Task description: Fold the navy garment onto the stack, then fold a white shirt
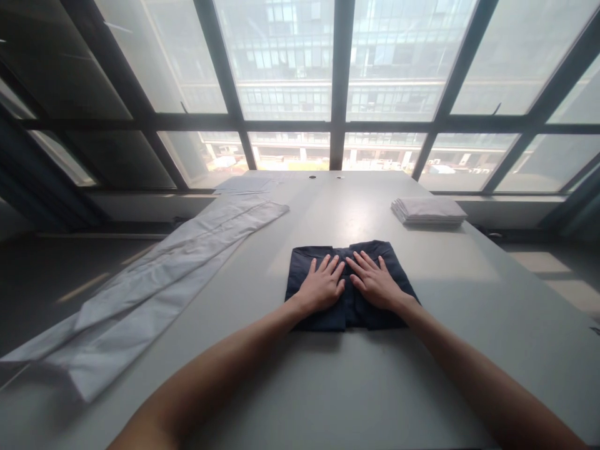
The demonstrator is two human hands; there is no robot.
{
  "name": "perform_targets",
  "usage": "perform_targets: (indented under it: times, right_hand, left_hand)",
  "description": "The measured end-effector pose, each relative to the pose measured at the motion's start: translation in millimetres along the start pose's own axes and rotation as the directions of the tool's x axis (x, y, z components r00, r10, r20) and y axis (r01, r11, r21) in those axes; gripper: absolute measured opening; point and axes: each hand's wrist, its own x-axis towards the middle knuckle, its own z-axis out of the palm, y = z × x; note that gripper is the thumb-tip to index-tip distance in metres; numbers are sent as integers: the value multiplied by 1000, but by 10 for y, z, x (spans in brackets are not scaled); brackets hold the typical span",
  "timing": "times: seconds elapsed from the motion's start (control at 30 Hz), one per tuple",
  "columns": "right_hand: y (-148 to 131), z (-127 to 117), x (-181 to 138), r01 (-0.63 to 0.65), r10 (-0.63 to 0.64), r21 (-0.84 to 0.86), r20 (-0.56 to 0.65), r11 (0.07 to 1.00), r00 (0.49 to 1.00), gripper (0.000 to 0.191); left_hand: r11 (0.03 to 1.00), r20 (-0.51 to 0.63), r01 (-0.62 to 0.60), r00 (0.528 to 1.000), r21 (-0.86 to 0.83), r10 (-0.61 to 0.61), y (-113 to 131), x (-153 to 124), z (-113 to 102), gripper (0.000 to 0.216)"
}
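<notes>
Bare forearms are stretched up from the bottom edge, one entering from seven o'clock and one from five, and are angled inward so that both palms can be brought down on the same piece. By the left hand and the right hand, nothing is gripped: each is laid palm down with fingers extended and slightly spread, the two set close beside each other but apart. With the palms placed so, the weight seems to be shared across the two halves of the dark folded cloth, probably so that the layers are pressed flat. That cloth is laid directly beneath the hands on the white table, its panels brought near each other along the middle.

From the dark cloth, a folded pale stack is set between one and two o'clock, well apart, its edges squared, presumably so that it is not disturbed. Toward nine and ten o'clock, a long pale cloth is spread lengthwise, part of it hung past the table's side. A small dark disc is seen near eleven o'clock, at the far edge. At twelve o'clock the view is closed by framed windows, with a building seen beyond. No brand, label or writing can be read.
</notes>
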Motion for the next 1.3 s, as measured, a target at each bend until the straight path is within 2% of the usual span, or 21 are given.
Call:
perform_targets:
  times: [0.13,0.2,0.23,0.3,0.37,0.4,0.47,0.57,0.7,0.83,0.97,1.1,1.17,1.23,1.3]
  right_hand:
    - [23,-51,-3,4,0,115,-41,993,999,57]
    - [109,-118,-10,-20,52,226,-136,974,989,57]
    - [183,-158,-18,-42,103,277,-209,960,973,55]
    - [392,-236,-52,-114,245,357,-347,927,905,52]
    - [647,-297,-109,-231,411,435,-382,870,828,50]
    - [773,-320,-145,-302,491,476,-346,826,799,49]
    - [976,-357,-224,-435,610,540,-195,721,768,43]
    - [1094,-431,-325,-572,674,598,72,561,736,30]
    - [993,-597,-385,-612,662,695,259,377,703,24]
    - [909,-702,-398,-618,614,732,354,288,705,26]
    - [938,-693,-417,-616,523,732,417,292,744,36]
    - [982,-685,-462,-523,359,773,403,360,842,45]
    - [991,-694,-488,-480,311,775,376,410,873,54]
    - [985,-702,-506,-497,307,756,397,425,865,63]
    - [967,-704,-512,-541,308,754,449,374,839,67]
  left_hand:
    - [1000,-36,19,999,0,-19,61,-42,-35,59]
    - [1000,-35,14,999,1,-14,63,-68,-47,59]
    - [1000,-20,9,1000,0,-9,62,-80,-46,59]
    - [1000,12,13,1000,-3,-13,62,-95,-42,59]
    - [1000,10,16,1000,-10,-16,71,-97,-50,59]
    - [1000,-5,2,1000,-17,-2,80,-94,-62,59]
    - [997,-36,-73,997,-38,72,104,-90,-94,59]
    - [974,-14,-217,976,-64,216,133,-103,-130,57]
    - [962,47,-263,963,-73,267,126,-130,-112,57]
    - [962,55,-262,962,-72,266,110,-129,-85,57]
    - [964,54,-257,964,-71,261,111,-127,-88,56]
    - [967,53,-248,967,-61,251,114,-133,-99,56]
    - [969,46,-239,969,-55,242,113,-134,-102,54]
    - [970,37,-236,970,-53,238,111,-133,-99,53]
    - [968,29,-244,969,-52,245,108,-134,-94,52]
